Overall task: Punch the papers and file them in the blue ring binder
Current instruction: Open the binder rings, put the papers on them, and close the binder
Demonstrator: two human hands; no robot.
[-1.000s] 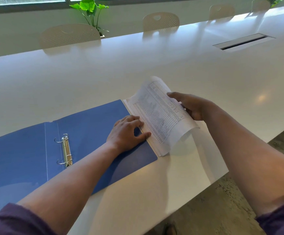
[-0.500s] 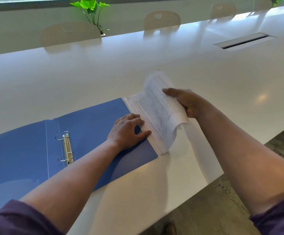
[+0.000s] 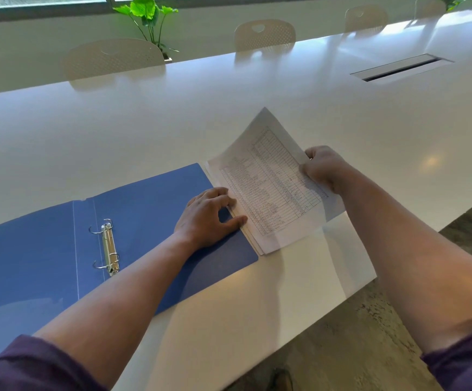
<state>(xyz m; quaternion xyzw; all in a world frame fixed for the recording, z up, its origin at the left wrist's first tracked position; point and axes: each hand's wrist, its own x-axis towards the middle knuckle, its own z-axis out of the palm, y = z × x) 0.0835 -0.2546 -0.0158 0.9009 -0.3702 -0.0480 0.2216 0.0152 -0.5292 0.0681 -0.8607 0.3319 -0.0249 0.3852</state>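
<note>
The blue ring binder lies open and flat on the white table, its two metal rings open at the spine. A stack of printed papers lies by the binder's right edge. My left hand rests flat on the binder's right cover, fingertips and thumb pressing the stack's left edge. My right hand grips the right edge of the papers and lifts it off the table, so the sheets slope up to the right. No hole punch is in view.
The table's near edge runs diagonally below the papers, with grey floor beyond it. A cable slot sits far right. Chairs and a green plant stand behind the far edge.
My right hand had curled the papers over toward the left; now it has swung back right and the sheets are spread out, held by their right edge. My left hand stays put.
</note>
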